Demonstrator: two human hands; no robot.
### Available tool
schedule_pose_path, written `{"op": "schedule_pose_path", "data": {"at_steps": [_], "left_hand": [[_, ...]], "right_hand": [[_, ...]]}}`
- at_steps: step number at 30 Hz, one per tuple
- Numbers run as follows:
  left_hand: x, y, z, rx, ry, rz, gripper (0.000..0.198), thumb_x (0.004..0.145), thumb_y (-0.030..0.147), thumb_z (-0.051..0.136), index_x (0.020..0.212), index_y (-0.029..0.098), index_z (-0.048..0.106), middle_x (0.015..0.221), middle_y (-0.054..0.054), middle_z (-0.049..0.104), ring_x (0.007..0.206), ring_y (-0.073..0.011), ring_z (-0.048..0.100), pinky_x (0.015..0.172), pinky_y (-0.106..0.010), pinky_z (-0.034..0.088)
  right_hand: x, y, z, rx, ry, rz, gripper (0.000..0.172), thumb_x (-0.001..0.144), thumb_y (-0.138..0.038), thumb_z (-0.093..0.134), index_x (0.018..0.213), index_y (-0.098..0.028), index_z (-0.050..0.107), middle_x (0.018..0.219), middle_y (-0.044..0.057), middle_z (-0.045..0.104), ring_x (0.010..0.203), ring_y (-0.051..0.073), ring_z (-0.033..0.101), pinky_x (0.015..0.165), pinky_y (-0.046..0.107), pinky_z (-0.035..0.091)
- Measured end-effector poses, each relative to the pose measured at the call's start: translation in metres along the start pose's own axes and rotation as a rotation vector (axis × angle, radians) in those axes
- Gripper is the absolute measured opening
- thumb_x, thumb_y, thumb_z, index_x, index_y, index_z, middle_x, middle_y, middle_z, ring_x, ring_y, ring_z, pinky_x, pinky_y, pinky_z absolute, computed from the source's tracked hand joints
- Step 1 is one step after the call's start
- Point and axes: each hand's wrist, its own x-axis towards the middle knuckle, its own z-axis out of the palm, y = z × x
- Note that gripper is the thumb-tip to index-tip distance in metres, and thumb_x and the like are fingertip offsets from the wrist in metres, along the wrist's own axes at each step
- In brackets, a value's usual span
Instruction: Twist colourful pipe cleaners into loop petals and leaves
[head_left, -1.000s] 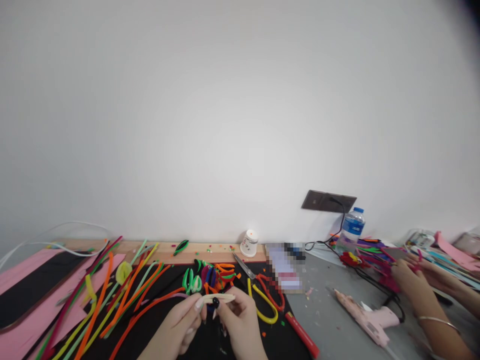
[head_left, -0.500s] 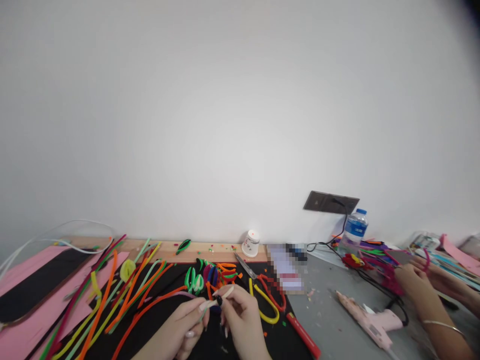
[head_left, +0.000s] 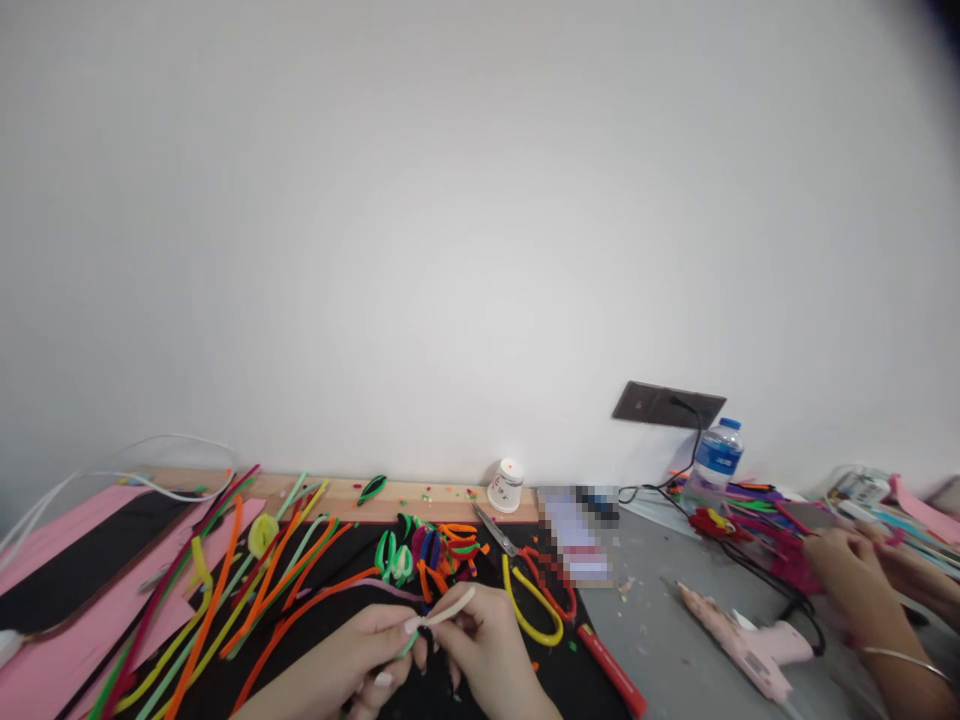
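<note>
My left hand and my right hand meet at the front middle of the bench, fingertips pinched together. A cream pipe cleaner sticks up between them, its free end over the right fingers. From the left fingertips a short mint-green end pokes out; whether it belongs to the same piece is hidden. Just behind the hands lie bent green and white pipe-cleaner loops and a cluster of orange ones. Scissors with yellow and red handles rest beside my right hand.
Long coloured pipe cleaners spread over pink sheets at left. A paper cup stands upside down near the wall. To the right are a pink glue gun, a bottle and a co-worker's hands.
My joined hands have shifted slightly left and down in the picture. More of the cream pipe cleaner shows above my right fingers. The view has turned slightly left.
</note>
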Motion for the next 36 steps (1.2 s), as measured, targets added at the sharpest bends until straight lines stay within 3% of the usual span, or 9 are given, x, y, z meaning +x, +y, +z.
{"op": "schedule_pose_path", "data": {"at_steps": [8,16,21,27,36], "left_hand": [[0.002,0.003,-0.003,0.023,-0.011,0.012,0.026,0.077,0.041,0.055,0.081,0.016,0.052,0.059,0.007,0.039,0.044,-0.0043,0.018,0.040,-0.019,0.013],[0.003,0.001,-0.003,0.130,0.002,0.055,0.031,0.079,0.045,0.053,0.074,0.015,0.054,0.054,0.007,0.040,0.039,-0.0035,0.020,0.038,-0.019,0.013],[0.003,0.002,-0.003,0.144,0.009,0.027,0.033,0.078,0.047,0.054,0.075,0.014,0.057,0.051,0.008,0.040,0.038,-0.0037,0.020,0.037,-0.019,0.013],[-0.003,0.007,-0.001,0.115,-0.020,-0.042,0.031,0.075,0.046,0.057,0.071,0.015,0.057,0.048,0.008,0.040,0.036,-0.0033,0.019,0.037,-0.021,0.009],[-0.007,0.006,-0.003,0.064,-0.066,-0.100,0.028,0.074,0.042,0.060,0.071,0.015,0.057,0.045,0.008,0.041,0.034,-0.0026,0.019,0.036,-0.021,0.008]], "right_hand": [[0.000,-0.003,-0.004,-0.173,0.056,-0.106,0.006,0.071,-0.016,0.064,0.065,-0.014,0.066,0.057,-0.001,0.054,0.050,0.009,0.048,0.046,0.017,0.035],[0.000,-0.007,-0.005,-0.143,-0.091,0.018,0.018,0.077,-0.022,0.057,0.063,-0.014,0.063,0.048,-0.006,0.044,0.032,0.005,0.039,0.032,0.014,0.023],[0.001,-0.013,-0.006,-0.283,-0.071,-0.155,0.018,0.075,-0.020,0.062,0.059,-0.016,0.065,0.052,-0.004,0.050,0.049,0.009,0.046,0.048,0.018,0.033],[0.000,-0.017,-0.009,-0.355,-0.137,-0.276,0.016,0.079,-0.022,0.060,0.064,-0.018,0.066,0.065,0.000,0.061,0.065,0.013,0.054,0.064,0.022,0.038],[-0.003,-0.017,-0.004,-0.244,-0.174,-0.164,0.016,0.075,-0.015,0.062,0.059,-0.016,0.062,0.061,-0.003,0.052,0.059,0.010,0.049,0.056,0.018,0.035]]}}
